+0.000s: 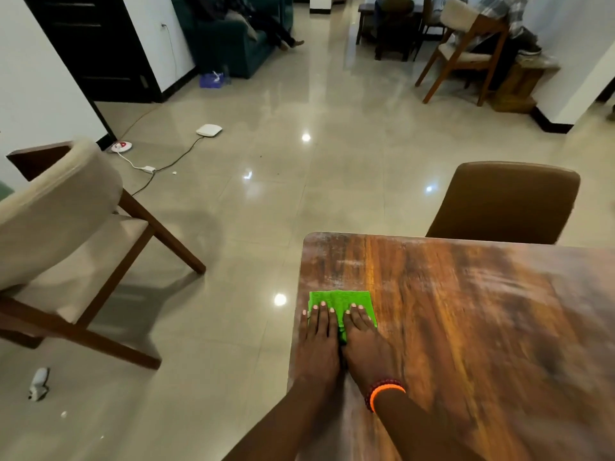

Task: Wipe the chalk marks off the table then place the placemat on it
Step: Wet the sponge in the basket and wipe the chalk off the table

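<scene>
A bright green cloth (346,299) lies flat on the wooden table (482,327) near its left edge. My left hand (317,341) and my right hand (362,341) press side by side on the cloth, palms down, fingers stretched forward. Pale chalk smears (336,261) show on the wood beyond the cloth, toward the table's far left corner. An orange and dark red bracelet (382,392) circles my right wrist. No placemat is in view.
A brown chair (506,201) stands at the table's far side. A beige chair with a wooden frame (66,234) stands left on the glossy tiled floor. Cables and a white device (209,130) lie on the floor. People sit far back.
</scene>
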